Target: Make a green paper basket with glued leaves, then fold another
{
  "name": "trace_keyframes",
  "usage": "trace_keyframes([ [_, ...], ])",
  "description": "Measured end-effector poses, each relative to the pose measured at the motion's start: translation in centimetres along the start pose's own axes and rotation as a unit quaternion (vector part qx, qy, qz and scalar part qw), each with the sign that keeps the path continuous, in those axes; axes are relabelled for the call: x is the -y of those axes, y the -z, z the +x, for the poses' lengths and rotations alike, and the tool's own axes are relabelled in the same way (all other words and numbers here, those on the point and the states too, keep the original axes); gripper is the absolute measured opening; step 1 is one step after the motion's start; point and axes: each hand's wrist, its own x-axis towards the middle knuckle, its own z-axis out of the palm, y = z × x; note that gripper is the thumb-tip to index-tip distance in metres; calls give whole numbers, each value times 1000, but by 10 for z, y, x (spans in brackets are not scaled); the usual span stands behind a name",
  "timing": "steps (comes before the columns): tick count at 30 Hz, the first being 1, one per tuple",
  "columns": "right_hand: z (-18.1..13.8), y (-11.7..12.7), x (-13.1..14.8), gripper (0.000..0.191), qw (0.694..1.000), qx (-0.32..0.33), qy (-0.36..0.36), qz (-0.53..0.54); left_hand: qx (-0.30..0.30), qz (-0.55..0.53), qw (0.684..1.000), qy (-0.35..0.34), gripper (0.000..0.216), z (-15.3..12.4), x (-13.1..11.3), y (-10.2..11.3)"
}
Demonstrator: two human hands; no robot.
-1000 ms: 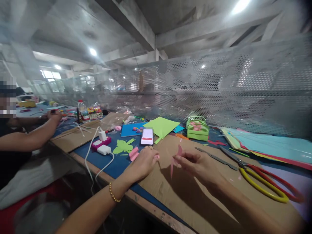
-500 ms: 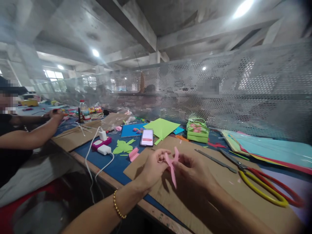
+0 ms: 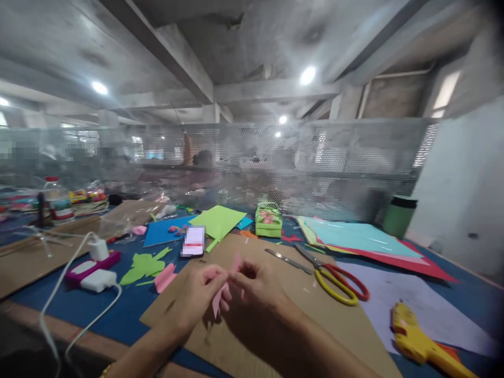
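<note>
Left of fingers [image 3: 244, 283]: 1 power strip [image 3: 84, 266], 2 white plugs [image 3: 94, 282], 1 bottle [image 3: 59, 200]. Beyond: 1 phone [image 3: 193, 243], 1 green basket [image 3: 269, 229]. Right: 1 scissors [image 3: 317, 263], 1 metal tool [image 3: 289, 261], 1 glue gun [image 3: 411, 336], 1 tumbler [image 3: 399, 218].

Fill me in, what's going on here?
A person's left hand and right hand are fingering pink paper between them, above the cardboard. The scissors and glue gun lie unheld to the right. Beyond the hands sit a phone and a green box.
</note>
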Motion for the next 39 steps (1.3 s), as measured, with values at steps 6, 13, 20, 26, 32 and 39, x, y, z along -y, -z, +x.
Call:
trace_keyframes([
  [6,-3,11,7,46,998,-21,-6,-52,-34,27,998,-39,42,9,9,10],
  [13,3,22,5,51,992,-22,-8,-120,-159,196,966,-50,32,47,-14,110],
  [20,6,8,-2,42,990,-15,-3,-141,-162,393,905,-22,32,86,-18,211],
  [26,3,12,-4,43,986,10,-13,-166,-163,516,839,-54,36,73,-2,225],
  [32,2,7,-13,44,984,38,-8,-176,-42,583,810,-42,31,44,18,208],
  [39,0,8,-11,42,981,38,13,-191,-13,577,816,-25,27,30,26,200],
])
